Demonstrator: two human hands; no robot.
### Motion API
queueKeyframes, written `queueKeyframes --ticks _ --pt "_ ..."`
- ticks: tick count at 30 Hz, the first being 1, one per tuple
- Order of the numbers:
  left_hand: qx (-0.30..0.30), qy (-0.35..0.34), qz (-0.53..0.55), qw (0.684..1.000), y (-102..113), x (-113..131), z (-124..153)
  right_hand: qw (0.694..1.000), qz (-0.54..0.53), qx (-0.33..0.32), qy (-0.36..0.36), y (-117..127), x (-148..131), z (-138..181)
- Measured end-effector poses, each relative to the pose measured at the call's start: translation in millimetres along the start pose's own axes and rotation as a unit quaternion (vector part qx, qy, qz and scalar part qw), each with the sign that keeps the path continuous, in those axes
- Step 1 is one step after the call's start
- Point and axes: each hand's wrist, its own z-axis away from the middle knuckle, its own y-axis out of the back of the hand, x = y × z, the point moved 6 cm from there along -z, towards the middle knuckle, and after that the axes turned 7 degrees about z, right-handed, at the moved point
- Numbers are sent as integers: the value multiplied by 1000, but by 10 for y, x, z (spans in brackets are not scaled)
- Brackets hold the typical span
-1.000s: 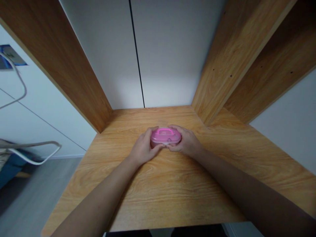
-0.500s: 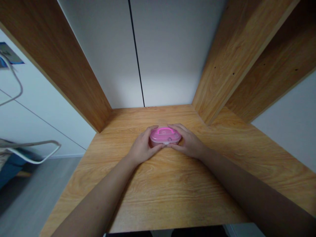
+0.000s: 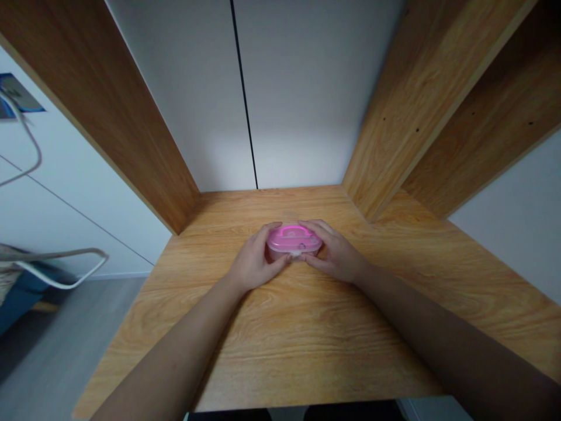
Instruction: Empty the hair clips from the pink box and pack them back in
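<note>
A small pink oval plastic box (image 3: 293, 241) with a lid and a bright pink handle on top rests on the wooden desk (image 3: 280, 351). My left hand (image 3: 258, 257) grips its left end, thumb along the front and fingers at the far side. Around the right end curls my right hand (image 3: 335, 251), its thumb also at the front. Between the two thumbs a whitish clasp shows at the box's front. The lid looks closed; what is inside cannot be made out.
Wooden uprights stand at the left (image 3: 131, 134) and right (image 3: 394, 128) of the desk, with a white panel (image 3: 302, 117) behind. A white cable (image 3: 65, 272) hangs at the left, above a blue object (image 3: 21, 298) near the grey floor.
Both hands keep their hold on the pink box, and the thumbs at the front clasp have shifted very slightly apart. The view has moved a tiny bit.
</note>
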Motion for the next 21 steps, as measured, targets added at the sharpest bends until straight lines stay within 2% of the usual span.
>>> queueKeyframes --ticks 21 --pt "4 16 2 1000 22 -67 17 1000 17 -11 13 -22 19 10"
